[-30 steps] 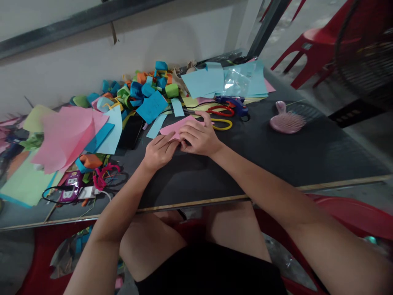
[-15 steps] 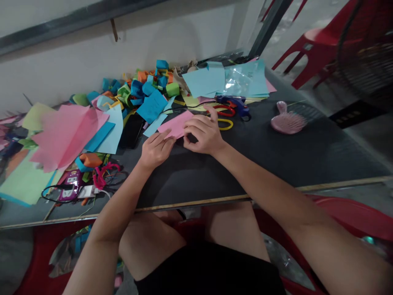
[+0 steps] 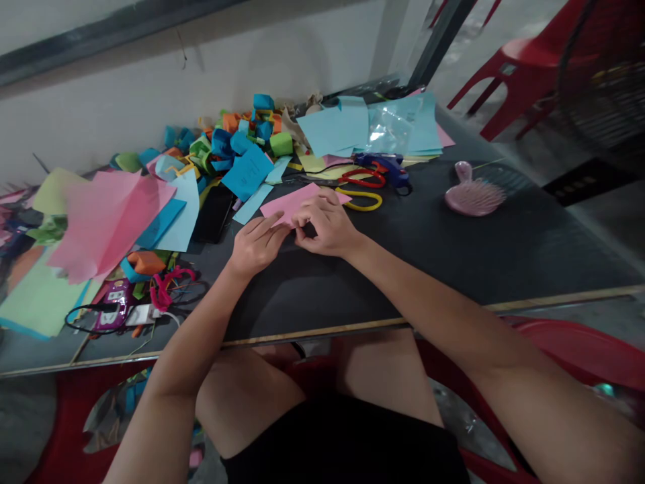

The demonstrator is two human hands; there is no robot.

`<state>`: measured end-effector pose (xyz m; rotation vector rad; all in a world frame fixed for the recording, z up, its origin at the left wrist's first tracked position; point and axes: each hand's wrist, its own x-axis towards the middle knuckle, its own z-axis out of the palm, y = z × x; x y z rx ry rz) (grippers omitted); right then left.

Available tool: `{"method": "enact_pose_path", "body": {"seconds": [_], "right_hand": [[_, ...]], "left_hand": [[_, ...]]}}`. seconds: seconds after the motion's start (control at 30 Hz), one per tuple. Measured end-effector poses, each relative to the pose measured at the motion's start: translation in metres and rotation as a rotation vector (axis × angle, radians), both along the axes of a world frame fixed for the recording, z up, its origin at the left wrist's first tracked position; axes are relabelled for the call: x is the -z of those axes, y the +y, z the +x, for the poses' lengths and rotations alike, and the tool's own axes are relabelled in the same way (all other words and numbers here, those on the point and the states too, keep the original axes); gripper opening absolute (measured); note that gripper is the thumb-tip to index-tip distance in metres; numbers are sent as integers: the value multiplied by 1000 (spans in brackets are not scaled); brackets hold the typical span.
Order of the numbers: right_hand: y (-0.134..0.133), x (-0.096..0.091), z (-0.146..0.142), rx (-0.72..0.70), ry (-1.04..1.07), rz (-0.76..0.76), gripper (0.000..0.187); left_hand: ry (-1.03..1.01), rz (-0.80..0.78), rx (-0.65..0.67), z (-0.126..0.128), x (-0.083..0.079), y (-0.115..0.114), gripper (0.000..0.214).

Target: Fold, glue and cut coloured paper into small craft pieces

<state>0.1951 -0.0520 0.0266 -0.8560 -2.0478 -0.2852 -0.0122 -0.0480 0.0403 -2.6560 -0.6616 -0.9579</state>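
A strip of pink paper lies at the middle of the dark table, its near edge between my two hands. My left hand is closed on the near left edge of the paper, the fingers on top. My right hand is pinched at the same near edge, close to the left fingertips, its fingers curled over the sheet. The paper's right tip shows past the right knuckles. Just beyond that hand are the yellow-and-red-handled scissors and a blue tool, perhaps a glue gun.
Folded coloured paper pieces pile against the wall. Pink sheets and a black phone lie left; light blue sheets at the back. A pink hairbrush lies right, near a fan. A purple device with cables sits front left.
My right hand has moved slightly left and down toward my left hand, its raised index finger now curled down. The paper's right tip has come into view. My left hand stays nearly still.
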Motion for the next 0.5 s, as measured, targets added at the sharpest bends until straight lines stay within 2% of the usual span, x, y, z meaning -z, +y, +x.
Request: {"method": "enact_pose_path", "body": {"seconds": [0.23,0.4,0.5], "right_hand": [[2,-1,5,-21,-27,9,18],[7,0,13,5,-29,-41,18],[8,0,14,28,-51,-52,17]], "left_hand": [[5,92,2,-2,1,2,18],[-4,42,-34,-8,-2,5,19],[-11,64,-55,-9,-4,6,20]]}}
